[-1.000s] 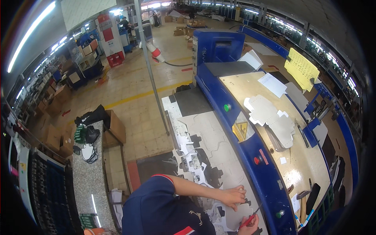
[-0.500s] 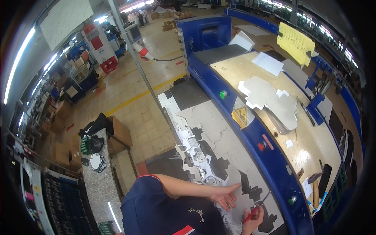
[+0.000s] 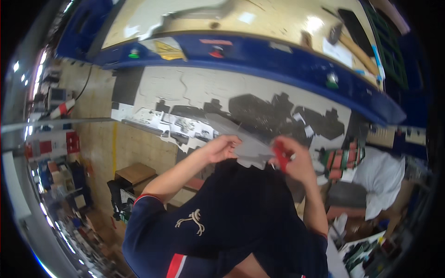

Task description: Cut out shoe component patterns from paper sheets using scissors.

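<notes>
My left hand [image 3: 224,148] has its fingers curled on the left edge of a thin grey sheet [image 3: 252,147] with a notched lower edge. The sheet is held in front of my chest, over the edge of the pale work surface. My right hand [image 3: 296,162], blurred by motion, is closed on red-handled scissors [image 3: 281,154] at the sheet's right side. Their blades are too blurred to make out. Beyond the hands, dark cut-out shapes [image 3: 255,111] show on the pale board [image 3: 208,85]. White scraps [image 3: 185,125] lie to the left of them.
A blue machine beam [image 3: 259,58] with green and red buttons crosses beyond the board. On the wooden top behind it lies a hammer [image 3: 357,53]. At right are a white sack [image 3: 382,178] and stacked pieces [image 3: 343,160]; a metal pole [image 3: 60,124] stands left, near a cardboard box [image 3: 135,172].
My view has swung to the right and downward. My left hand has gone from spread fingers over the board to gripping the grey sheet. Both hands are now raised nearer my chest.
</notes>
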Demonstrator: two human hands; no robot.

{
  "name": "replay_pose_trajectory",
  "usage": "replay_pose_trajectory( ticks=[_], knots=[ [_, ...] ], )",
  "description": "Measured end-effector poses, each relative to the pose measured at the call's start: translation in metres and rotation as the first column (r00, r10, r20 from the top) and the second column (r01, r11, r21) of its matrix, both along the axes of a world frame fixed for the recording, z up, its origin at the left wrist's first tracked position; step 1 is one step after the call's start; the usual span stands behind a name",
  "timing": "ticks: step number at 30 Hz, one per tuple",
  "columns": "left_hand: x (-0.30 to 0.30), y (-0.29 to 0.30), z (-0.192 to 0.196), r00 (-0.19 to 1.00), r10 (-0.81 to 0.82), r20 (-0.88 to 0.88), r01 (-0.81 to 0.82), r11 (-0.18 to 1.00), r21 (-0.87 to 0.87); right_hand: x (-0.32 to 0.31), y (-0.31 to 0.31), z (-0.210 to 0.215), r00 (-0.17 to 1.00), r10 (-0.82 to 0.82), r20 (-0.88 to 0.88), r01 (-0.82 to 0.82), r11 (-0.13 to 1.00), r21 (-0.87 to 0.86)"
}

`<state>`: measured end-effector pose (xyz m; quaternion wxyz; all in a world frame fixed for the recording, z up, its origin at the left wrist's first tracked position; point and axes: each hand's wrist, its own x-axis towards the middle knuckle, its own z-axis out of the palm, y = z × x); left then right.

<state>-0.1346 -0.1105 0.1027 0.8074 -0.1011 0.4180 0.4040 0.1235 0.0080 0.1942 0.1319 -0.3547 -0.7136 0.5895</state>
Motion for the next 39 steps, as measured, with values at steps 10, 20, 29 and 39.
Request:
replay_pose_trajectory(
  ticks=[10, 20, 29, 39],
  knots=[
    [0.014, 0.015, 0.014, 0.997, 0.062, 0.043, -0.059, 0.997, -0.057, 0.055, -0.001, 0.000, 0.999, 0.033, 0.040, -0.042, 0.968, 0.249],
    [0.024, 0.054, 0.023, 0.985, -0.132, -0.115, 0.144, 0.984, 0.109, 0.010, 0.016, -0.056, 0.952, -0.271, -0.145, 0.284, 0.956, 0.077],
    [0.064, 0.017, -0.048, 0.993, 0.073, -0.094, -0.085, 0.988, -0.130, -0.013, 0.026, -0.081, 0.901, -0.388, -0.196, 0.389, 0.921, -0.033],
    [0.089, 0.047, -0.036, 0.949, 0.312, -0.032, -0.314, 0.942, -0.116, 0.011, 0.066, -0.106, 0.833, -0.474, -0.285, 0.476, 0.877, -0.067]
  ],
)
